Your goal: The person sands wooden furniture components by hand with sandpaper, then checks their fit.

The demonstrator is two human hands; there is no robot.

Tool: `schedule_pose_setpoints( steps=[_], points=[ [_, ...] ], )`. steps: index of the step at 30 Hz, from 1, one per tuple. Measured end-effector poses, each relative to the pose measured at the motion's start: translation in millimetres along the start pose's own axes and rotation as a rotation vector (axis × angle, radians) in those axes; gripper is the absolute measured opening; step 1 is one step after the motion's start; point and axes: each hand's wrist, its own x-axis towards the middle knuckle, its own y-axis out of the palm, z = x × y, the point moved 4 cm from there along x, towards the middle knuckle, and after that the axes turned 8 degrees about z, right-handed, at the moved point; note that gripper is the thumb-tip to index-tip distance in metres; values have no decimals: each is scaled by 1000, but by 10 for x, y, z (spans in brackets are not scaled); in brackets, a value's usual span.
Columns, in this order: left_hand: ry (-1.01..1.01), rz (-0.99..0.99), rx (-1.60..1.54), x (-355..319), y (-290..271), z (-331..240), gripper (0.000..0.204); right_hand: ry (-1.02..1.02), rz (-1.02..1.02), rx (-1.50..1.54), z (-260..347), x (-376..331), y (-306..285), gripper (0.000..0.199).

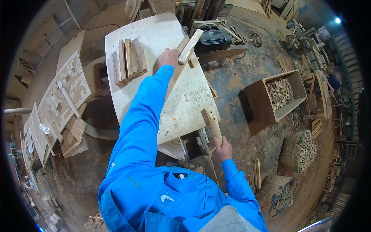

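Observation:
My left hand (169,58) is closed at the far right part of a pale worktable (185,98), on a wooden strip that lies slantwise there. Another pale wooden strip (192,44) crosses at an angle beside its fingers and sticks out past the table edge. My right hand (223,149) grips the near end of a shaped wooden piece (212,124) with small dark holes. That piece's far end rests over the table's near right corner. Left of my left hand, several wooden strips (130,60) stand side by side on the tabletop.
A black motor (213,38) sits beyond the table's right edge. On the floor to the right are a wooden box (257,98) of offcuts and two woven baskets (291,152) of scraps. A sawdust-covered bench (73,79) stands left. A person (334,81) is at the far right.

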Motion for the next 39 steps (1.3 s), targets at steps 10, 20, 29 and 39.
schedule_pose_setpoints(
  steps=[10,20,29,39],
  points=[
    [96,-255,-258,-717,128,-160,32,70,49,-3,-350,-627,-113,43],
    [76,-312,-212,-1473,220,-155,39,26,17,-3,-717,-1106,-112,43],
    [78,-81,-18,-1736,423,-347,41,64,52,50,-896,-1391,-128,44],
    [-16,346,-1129,-1557,666,-15,43,79,55,33,-1008,-1484,-122,44]
  ],
)
